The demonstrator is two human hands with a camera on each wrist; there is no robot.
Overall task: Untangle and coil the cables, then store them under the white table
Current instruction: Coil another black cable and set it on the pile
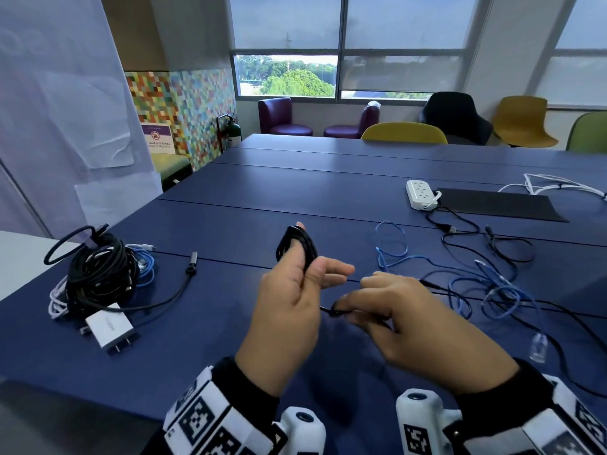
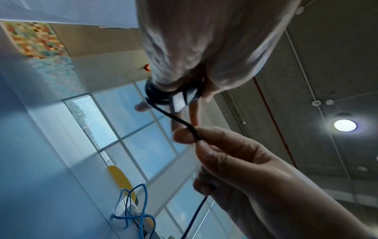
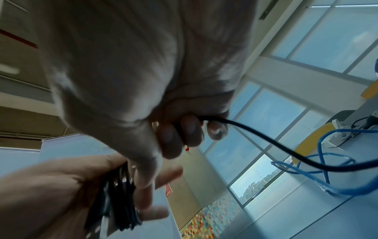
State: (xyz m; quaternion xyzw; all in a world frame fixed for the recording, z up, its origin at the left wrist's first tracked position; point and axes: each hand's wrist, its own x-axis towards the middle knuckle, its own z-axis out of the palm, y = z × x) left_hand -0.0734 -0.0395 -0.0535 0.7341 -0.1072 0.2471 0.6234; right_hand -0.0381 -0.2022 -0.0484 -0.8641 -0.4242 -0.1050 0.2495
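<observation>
Left hand (image 1: 289,290) clamped around a small black cable coil (image 1: 297,246) above the blue tabletop (image 1: 230,198), right hand (image 1: 404,310) beside the coil pinching its trailing black cable (image 3: 266,145), blue cable (image 1: 460,277) right of the coil

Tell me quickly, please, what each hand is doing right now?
Left hand: closed, holding the coiled black cable.
Right hand: closed, pinching the same cable's loose run.

Wide blue table (image 1: 295,198) fills frame centre; large windows (image 1: 341,47) w/ trees beyond, top centre; purple, yellow, black chairs (image 1: 404,131) along far wall; multicoloured mosaic wall (image 1: 184,106) upper left; round ceiling light (image 2: 345,125) lit.
</observation>
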